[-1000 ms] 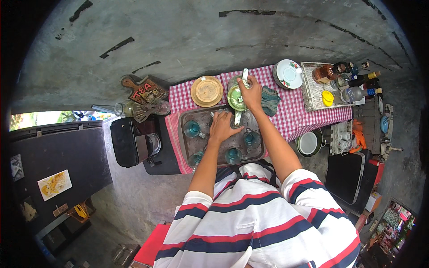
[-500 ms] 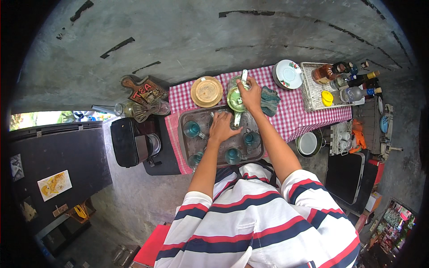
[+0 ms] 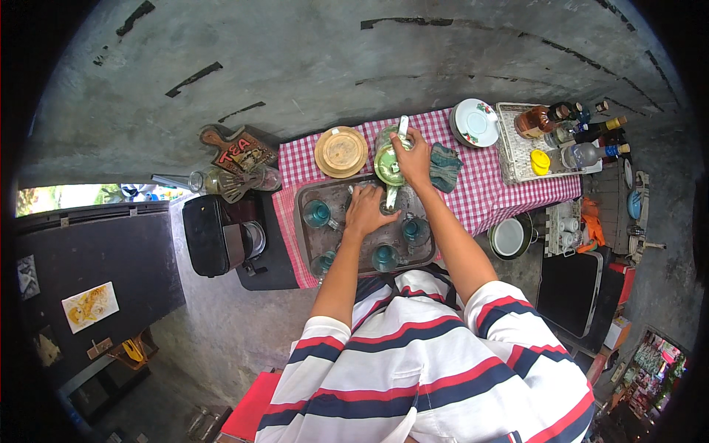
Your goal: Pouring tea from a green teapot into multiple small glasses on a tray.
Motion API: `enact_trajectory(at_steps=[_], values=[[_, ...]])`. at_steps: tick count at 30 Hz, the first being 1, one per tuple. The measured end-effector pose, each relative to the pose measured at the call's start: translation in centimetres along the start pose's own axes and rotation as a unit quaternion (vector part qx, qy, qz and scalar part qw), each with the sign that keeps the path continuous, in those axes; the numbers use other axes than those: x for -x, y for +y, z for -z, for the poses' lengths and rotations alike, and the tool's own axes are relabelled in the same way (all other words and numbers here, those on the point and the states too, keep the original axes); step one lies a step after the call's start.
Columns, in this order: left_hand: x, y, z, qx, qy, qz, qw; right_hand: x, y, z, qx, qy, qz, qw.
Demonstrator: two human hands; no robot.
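A green teapot (image 3: 387, 161) with a pale handle is tilted over the far edge of a brown metal tray (image 3: 301, 244), its spout pointing toward me. My right hand (image 3: 413, 156) is closed around the handle side. Below the spout, my left hand (image 3: 365, 211) curves over the tray, thumb stretched to the right. What lies between its fingers and thumb is mostly hidden. Around my hands on the tray stand several bluish glass mugs, among them one at the left (image 3: 317, 213), one in front (image 3: 385, 257) and one at the right (image 3: 416, 230).
A wooden plate stack (image 3: 342, 152) lies on the checked cloth (image 3: 487, 184). Beside the teapot is a dark green folded cloth (image 3: 445, 167); white plates (image 3: 477, 122) and a basket of bottles (image 3: 517, 159) stand farther right. A black appliance (image 3: 210, 236) stands left.
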State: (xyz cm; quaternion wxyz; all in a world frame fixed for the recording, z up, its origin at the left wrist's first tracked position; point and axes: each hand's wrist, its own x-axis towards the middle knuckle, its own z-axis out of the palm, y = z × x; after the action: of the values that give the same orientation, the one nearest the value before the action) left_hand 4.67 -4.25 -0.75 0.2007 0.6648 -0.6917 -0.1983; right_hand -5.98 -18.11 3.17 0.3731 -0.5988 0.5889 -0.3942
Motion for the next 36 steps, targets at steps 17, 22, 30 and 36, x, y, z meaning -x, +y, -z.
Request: enact_trajectory(at_steps=[17, 22, 30, 36], values=[[0.08, -0.20, -0.25, 0.001, 0.014, -0.008, 1.000, -0.08, 0.07, -0.08, -0.015, 0.000, 0.001, 1.000], [0.01, 0.01, -0.13, -0.005, 0.019, -0.014, 1.000, -0.20, 0.23, 0.03, -0.018, -0.006, -0.002, 1.000], [0.06, -0.12, -0.17, -0.003, 0.014, -0.009, 1.000, -0.10, -0.08, 0.06, -0.015, 0.001, 0.011, 1.000], [-0.02, 0.10, 0.01, -0.011, 0.005, -0.003, 1.000, 0.01, -0.60, 0.30, -0.019, 0.001, 0.009, 1.000]])
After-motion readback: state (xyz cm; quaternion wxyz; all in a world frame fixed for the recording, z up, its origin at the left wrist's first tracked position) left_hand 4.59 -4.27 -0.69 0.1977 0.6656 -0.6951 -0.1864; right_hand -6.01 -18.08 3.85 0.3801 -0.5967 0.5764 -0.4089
